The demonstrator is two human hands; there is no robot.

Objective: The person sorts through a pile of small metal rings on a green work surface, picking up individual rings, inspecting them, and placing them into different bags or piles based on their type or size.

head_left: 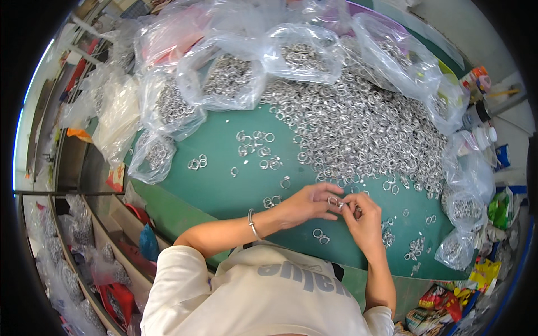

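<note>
Over the near side of the green table [218,140], my two hands meet around a few small silver rings [333,201]. My left hand [302,207] has its fingers stretched toward the right, somewhat blurred, with rings held among the fingertips. Fingers bent in a pinch, my right hand [363,217] grips a ring at the same spot; its palm side is hidden. Close by lie a pair of loose rings [320,236] below the left hand and a small group of rings [272,201] beside the left wrist.
A large heap of silver rings [370,123] spreads over the table's far right. Clear plastic bags of rings [227,75] line the far edge, with another ring bag [455,249] at the right. Small ring clusters [255,144] lie left of the heap. Shelves with bags [84,229] stand at left.
</note>
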